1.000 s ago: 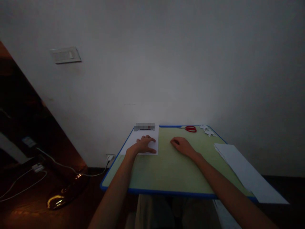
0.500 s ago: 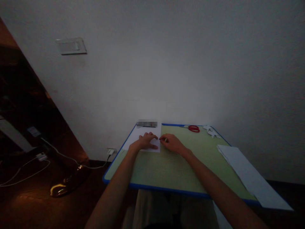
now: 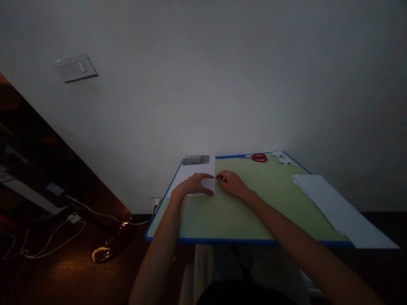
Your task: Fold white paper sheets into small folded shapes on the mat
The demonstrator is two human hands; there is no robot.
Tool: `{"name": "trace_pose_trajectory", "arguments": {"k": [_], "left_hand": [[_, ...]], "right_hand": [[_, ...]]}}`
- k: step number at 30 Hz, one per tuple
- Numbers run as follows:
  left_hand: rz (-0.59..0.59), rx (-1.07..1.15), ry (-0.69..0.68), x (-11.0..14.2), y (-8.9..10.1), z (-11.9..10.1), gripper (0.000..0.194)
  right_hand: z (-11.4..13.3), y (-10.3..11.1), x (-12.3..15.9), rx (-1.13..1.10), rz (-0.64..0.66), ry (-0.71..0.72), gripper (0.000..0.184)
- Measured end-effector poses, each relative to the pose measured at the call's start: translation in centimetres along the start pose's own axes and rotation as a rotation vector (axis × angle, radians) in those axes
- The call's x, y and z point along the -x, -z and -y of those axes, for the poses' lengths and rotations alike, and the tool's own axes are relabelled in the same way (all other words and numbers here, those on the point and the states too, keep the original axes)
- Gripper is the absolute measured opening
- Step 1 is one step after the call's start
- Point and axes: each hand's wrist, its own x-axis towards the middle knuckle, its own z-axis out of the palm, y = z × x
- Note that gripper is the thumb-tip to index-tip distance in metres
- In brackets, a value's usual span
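I splay the left hand [image 3: 193,184] over the sheet [image 3: 197,168], apparently to steady it; whether the curled right hand [image 3: 234,184] grips anything, I cannot tell.

Lying on the green surface [image 3: 229,220]: red-handled scissors [image 3: 253,157]. Left of the scissors, white sheet [image 3: 187,171]; right, paper scraps [image 3: 284,161] and, nearer, long paper [image 3: 337,209].

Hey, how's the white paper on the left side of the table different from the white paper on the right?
The left paper lies under the left hand, while the right paper has no hand on it. The right paper juts past the table's near edge; the left paper sits toward the far side. Both are white.
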Motion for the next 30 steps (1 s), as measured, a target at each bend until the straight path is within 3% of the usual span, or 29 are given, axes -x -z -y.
{"name": "trace_pose_trajectory", "arguments": {"k": [3, 9, 15, 24, 27, 29, 30], "left_hand": [[-0.044, 0.058, -0.054, -0.3, 0.2, 0.1, 0.064], [-0.081, 0.136, -0.175, -0.7, 0.1, -0.6, 0.013], [-0.210, 0.130, -0.169, -1.1, 0.0, -1.1, 0.015], [-0.374, 0.126, -0.184, -0.7, 0.8, -2.3, 0.008], [-0.579, 0.033, -0.235, -0.5, 0.6, -3.6, 0.008], [-0.749, -0.065, -0.243, -0.4, 0.0, -4.4, 0.017], [-0.775, -0.115, -0.224, -0.4, -0.4, -4.7, 0.024]], "right_hand": [[0.3, 0.2, 0.0, 0.002, 0.009, -0.003, 0.020], [0.7, 0.4, 0.1, -0.033, 0.024, -0.005, 0.022], [1.1, -0.3, 0.1, -0.080, 0.083, -0.035, 0.037], [2.4, -1.8, -0.6, -0.183, 0.030, -0.132, 0.020], [2.9, -2.1, -0.9, -0.225, -0.013, -0.151, 0.021], [2.8, -2.2, -1.2, -0.252, -0.041, -0.157, 0.026], [2.7, -2.2, -1.4, -0.263, -0.054, -0.157, 0.027]]}}
